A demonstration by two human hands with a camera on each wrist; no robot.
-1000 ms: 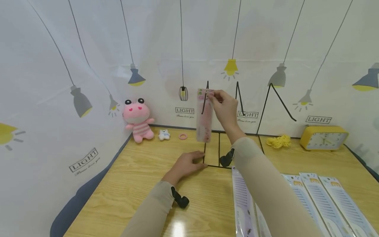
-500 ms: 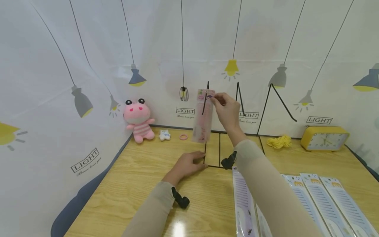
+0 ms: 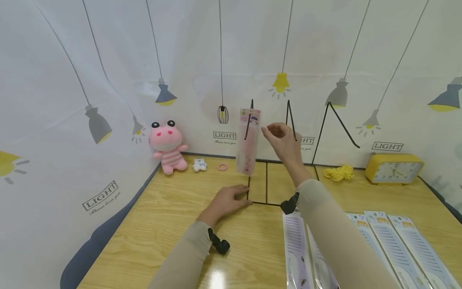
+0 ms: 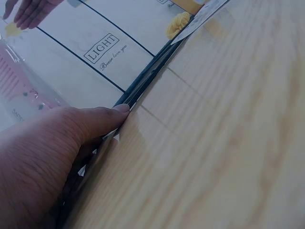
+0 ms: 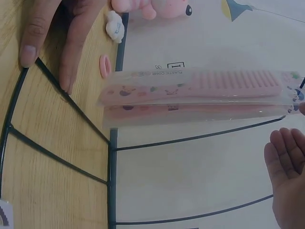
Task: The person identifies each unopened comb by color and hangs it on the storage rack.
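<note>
A pink comb in a clear packet (image 3: 248, 140) hangs from the left hook of a black wire rack (image 3: 266, 182) at the back of the wooden table (image 3: 162, 224). My right hand (image 3: 276, 131) hovers just right of the packet's top, fingers relaxed, touching nothing. In the right wrist view the packet (image 5: 200, 93) hangs free and my right hand's fingers (image 5: 286, 157) are apart from it. My left hand (image 3: 238, 196) lies flat on the table with straight fingers against the rack's base wire (image 4: 143, 88).
A pink plush (image 3: 167, 146), a small white bear (image 3: 199, 164) and a pink ring (image 3: 223, 167) sit at the back left. Yellow cord (image 3: 339, 172) and a yellow clock (image 3: 393, 167) stand back right. Several packaged combs (image 3: 397, 249) lie front right. White curtain walls enclose the table.
My right hand has let go of the pink comb packet and drawn away to the right. The packet now hangs on the hook by itself. The left hand stays put.
</note>
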